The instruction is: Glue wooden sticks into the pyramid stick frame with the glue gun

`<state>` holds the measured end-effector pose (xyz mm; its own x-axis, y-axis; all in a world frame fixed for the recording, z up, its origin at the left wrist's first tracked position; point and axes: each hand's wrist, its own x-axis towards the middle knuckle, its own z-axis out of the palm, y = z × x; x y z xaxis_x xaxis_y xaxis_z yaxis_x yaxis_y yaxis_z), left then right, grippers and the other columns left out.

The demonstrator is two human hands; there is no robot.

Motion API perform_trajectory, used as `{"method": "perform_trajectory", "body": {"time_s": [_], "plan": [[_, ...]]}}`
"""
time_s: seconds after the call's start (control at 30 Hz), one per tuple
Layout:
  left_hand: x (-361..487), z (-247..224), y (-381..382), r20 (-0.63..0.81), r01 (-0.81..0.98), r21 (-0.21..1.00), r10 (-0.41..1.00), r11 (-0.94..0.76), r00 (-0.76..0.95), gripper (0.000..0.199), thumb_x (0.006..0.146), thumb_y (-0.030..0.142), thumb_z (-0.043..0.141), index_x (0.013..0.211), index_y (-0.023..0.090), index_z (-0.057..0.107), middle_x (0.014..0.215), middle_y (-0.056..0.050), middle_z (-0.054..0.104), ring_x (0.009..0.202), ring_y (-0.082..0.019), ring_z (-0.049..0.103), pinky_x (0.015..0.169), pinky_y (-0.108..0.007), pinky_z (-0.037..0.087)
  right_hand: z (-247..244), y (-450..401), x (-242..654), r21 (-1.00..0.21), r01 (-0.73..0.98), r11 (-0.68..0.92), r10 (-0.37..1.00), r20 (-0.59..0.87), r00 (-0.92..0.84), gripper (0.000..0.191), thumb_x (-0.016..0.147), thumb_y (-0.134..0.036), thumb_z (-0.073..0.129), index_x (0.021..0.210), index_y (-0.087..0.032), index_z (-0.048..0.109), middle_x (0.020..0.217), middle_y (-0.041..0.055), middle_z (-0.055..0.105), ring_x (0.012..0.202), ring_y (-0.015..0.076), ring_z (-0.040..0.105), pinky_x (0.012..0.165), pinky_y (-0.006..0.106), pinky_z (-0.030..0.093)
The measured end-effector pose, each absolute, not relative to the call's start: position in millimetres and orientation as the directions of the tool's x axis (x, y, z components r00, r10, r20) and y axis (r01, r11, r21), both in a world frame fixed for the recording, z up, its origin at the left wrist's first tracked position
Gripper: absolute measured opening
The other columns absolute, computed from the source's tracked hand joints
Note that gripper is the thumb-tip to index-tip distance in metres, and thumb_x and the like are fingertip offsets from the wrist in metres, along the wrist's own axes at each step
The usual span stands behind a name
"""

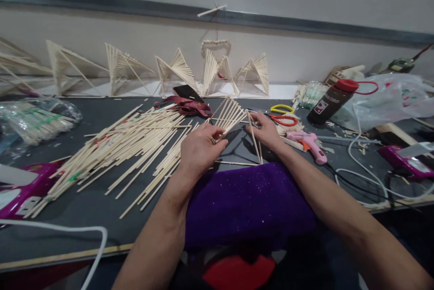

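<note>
Wall: a pale wall (142, 32) closes off the back, crossed by a dark strip (101, 5).
Worktop: the dark grey worktop (81, 211) runs across the view below it.
Row of models: finished-looking stick models (178, 70) with twisted, fanned faces stand side by side along the wall.
Cloth: a glitter-flecked purple cloth (251, 199) lies between the forearms at the near side.
Loose sticks: a long heap of thin pale sticks (135, 145) spreads left of the left hand (201, 145).
Bag: a whitish plastic bag (393, 100) slumps at the right, behind a dark bottle (327, 106) with a red lid.
Stick frame: the stick frame (232, 120), with a fan of sticks on top, sits just beyond the cloth, between the hands.
Left hand: thumb and fingers pinch the fan's near end.
Right hand: the right hand (266, 129) has bent fingers at the frame's leaning right-side sticks; cannot tell whether they grip.
Glue gun: a pink glue gun (307, 140) lies right of that hand.
Scissors: red-handled scissors (284, 121) lie just behind it.
</note>
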<state>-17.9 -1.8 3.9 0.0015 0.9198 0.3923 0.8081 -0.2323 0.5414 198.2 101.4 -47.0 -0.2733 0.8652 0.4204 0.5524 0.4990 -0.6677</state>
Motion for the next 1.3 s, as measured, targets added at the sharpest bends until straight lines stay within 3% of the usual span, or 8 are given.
{"method": "perform_trajectory", "body": {"time_s": [0.17, 0.4, 0.67, 0.9, 1.3], "plan": [[-16, 6, -2, 0.393, 0.795, 0.566, 0.919, -0.219, -0.027, 0.022, 0.077, 0.024, 0.067, 0.097, 0.021, 0.076, 0.085, -0.003, 0.069, 0.069, -0.015, 0.059, 0.064, -0.028, 0.045, -48, 102, 201, -0.649, 0.543, 0.532, 0.845, 0.446, -0.295, 0.041, 0.076, -0.028, 0.057, 0.115, -0.019, 0.065, 0.113, 0.0093, 0.068, 0.104, 0.0262, 0.062, 0.095, 0.046, 0.049], [-15, 7, -3, 0.483, 0.869, 0.420, 0.875, -0.262, 0.031, 0.018, 0.080, 0.031, 0.065, 0.091, 0.022, 0.077, 0.081, -0.001, 0.070, 0.066, -0.013, 0.061, 0.067, -0.027, 0.047, -47, 104, 203, -0.597, 0.587, 0.547, 0.834, 0.446, -0.324, 0.041, 0.078, -0.022, 0.059, 0.118, -0.018, 0.065, 0.115, 0.0073, 0.068, 0.107, 0.0248, 0.062, 0.096, 0.042, 0.049], [-19, 8, -1, 0.393, 0.769, 0.586, 0.920, -0.255, 0.005, 0.018, 0.083, 0.028, 0.060, 0.092, 0.023, 0.076, 0.074, 0.001, 0.068, 0.061, -0.011, 0.060, 0.061, -0.026, 0.049, -48, 109, 203, -0.568, 0.632, 0.528, 0.845, 0.425, -0.325, 0.036, 0.080, -0.023, 0.060, 0.115, -0.017, 0.065, 0.113, 0.0058, 0.066, 0.108, 0.0247, 0.059, 0.099, 0.042, 0.046], [-21, 5, 0, 0.316, 0.712, 0.681, 0.946, -0.169, -0.078, 0.024, 0.083, 0.036, 0.068, 0.100, 0.020, 0.074, 0.073, 0.002, 0.069, 0.058, -0.010, 0.056, 0.056, -0.026, 0.048, -51, 111, 202, -0.576, 0.620, 0.532, 0.843, 0.428, -0.326, 0.037, 0.079, -0.021, 0.060, 0.115, -0.017, 0.064, 0.110, 0.0047, 0.064, 0.108, 0.0247, 0.057, 0.099, 0.044, 0.045], [-16, 7, -2, 0.356, 0.720, 0.669, 0.930, -0.186, -0.091, 0.020, 0.083, 0.035, 0.069, 0.093, 0.018, 0.073, 0.072, 0.003, 0.067, 0.059, -0.010, 0.056, 0.057, -0.027, 0.050, -51, 112, 202, -0.585, 0.625, 0.517, 0.853, 0.413, -0.319, 0.038, 0.078, -0.020, 0.061, 0.115, -0.018, 0.064, 0.113, 0.0064, 0.064, 0.110, 0.0271, 0.056, 0.100, 0.045, 0.045]]}}
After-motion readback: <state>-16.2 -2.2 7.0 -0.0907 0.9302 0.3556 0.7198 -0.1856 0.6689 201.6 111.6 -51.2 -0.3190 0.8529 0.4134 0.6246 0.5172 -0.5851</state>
